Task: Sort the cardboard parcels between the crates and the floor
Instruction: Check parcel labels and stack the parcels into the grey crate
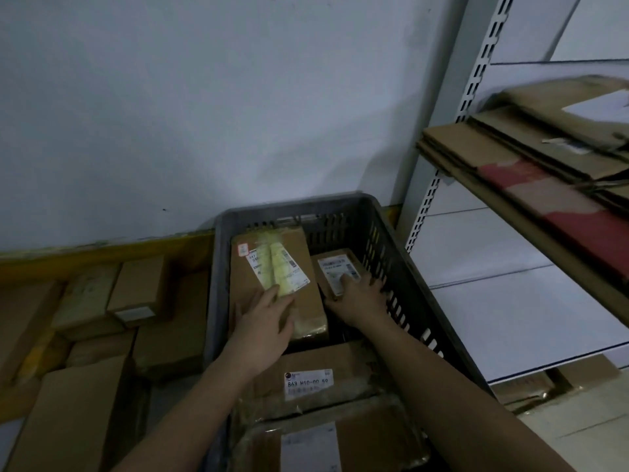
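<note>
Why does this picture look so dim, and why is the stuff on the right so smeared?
Head view: the light is low and bluish, so the parcels on the floor sink into shadow; the flattened cardboard on the shelf is streaked by motion blur; the wide lens bends the shelf post; the grey crate, left hand and right hand are sharper, though most label print stays unreadable.

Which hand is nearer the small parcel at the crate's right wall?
Right. The right hand rests on the small parcel, fingers over its label; the left hand is on the taped parcel beside it.
</note>
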### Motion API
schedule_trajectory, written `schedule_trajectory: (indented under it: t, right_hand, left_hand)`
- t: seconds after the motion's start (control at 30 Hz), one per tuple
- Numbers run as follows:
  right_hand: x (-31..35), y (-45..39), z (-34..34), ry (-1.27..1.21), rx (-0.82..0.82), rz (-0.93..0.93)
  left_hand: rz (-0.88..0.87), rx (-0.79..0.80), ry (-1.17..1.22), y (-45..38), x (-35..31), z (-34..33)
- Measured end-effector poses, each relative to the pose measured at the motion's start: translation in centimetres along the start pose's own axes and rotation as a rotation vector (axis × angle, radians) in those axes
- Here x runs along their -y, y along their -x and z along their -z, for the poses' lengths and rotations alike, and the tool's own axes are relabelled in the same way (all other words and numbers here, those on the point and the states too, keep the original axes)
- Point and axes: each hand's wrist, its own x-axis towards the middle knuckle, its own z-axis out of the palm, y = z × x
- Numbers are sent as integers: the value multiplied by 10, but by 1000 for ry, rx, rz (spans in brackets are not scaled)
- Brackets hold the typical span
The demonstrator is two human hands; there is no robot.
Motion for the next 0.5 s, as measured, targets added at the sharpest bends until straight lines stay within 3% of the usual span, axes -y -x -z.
schedule_trajectory:
  t: [0.13,0.27,0.5]
  right_hand:
    - [0,-25,-22,-41,83,-64]
    - [-1,-43,-44,3,360,-82]
    - [-8,-49,-51,-12,327,-57]
  left_hand:
    - [3,-3,-30,0,-3,1]
    - [15,2,-30,-4,-1,1]
    - [6,-14,-37,-5,0,-1]
